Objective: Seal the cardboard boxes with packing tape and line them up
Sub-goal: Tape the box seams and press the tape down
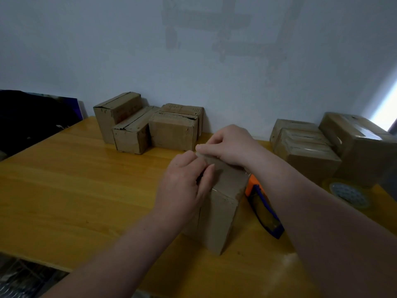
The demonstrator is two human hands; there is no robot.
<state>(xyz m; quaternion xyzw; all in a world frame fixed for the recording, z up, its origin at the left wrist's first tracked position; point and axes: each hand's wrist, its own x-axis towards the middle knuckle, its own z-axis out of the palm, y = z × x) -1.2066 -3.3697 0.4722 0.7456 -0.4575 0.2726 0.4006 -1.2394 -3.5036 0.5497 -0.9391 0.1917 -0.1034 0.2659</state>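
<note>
While my left hand [184, 183] lies over the near left edge of the cardboard box [217, 214], fingers curled down and gripping its top, my right hand [229, 145] reaches across to the far end, thumb and forefinger pinching the top corner there. That box stands on the yellow table [64, 190], front and middle. Just beside it on the right lies an orange and blue tape dispenser [264, 209], partly hidden by my right forearm. A tape roll [345, 194] lies farther right. Plain boxes [148, 125] huddle touching at the back left against the wall [129, 50]; glossy taped boxes [322, 147] crowd the back right.
</note>
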